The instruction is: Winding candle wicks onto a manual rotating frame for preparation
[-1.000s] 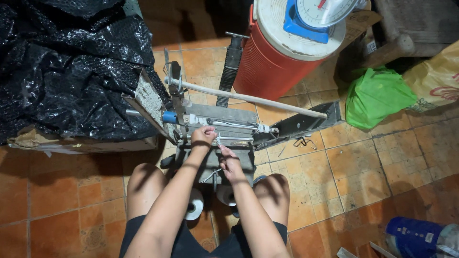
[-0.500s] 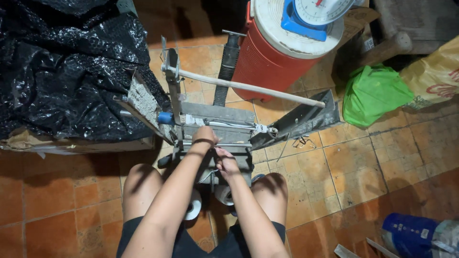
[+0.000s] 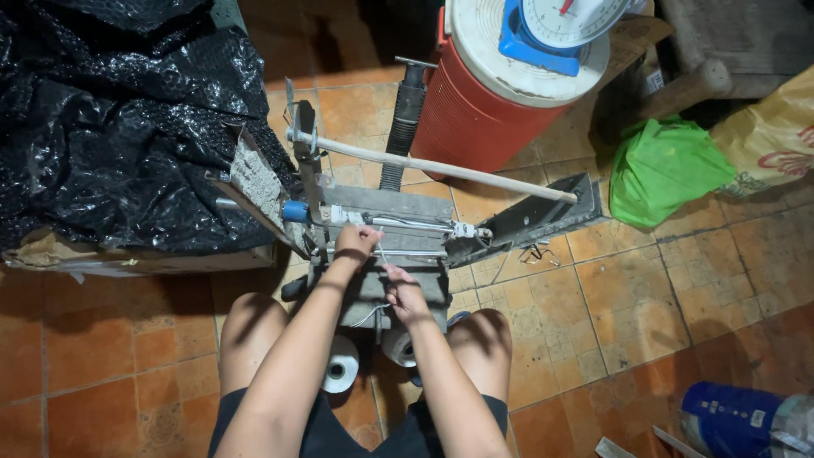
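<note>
I sit on the floor with a grey metal winding frame between my knees. My left hand pinches a thin white thread close to the frame's horizontal rod. My right hand sits lower and nearer to me, fingers closed on the same thread. Two white thread spools, the first spool and the second spool, lie on the tiles under the frame. A long pale stick runs across the frame's top, and a blue cap is on its left end.
A red barrel with a white lid and a blue-and-white weighing scale stands behind the frame. Black plastic sheeting is piled at left. A green bag and yellow sack lie at right, a blue container at lower right.
My view shifted slightly, so the frame sits a little lower in the picture. My hands stay at the frame, with the right hand drawn a bit lower along the thread.
</note>
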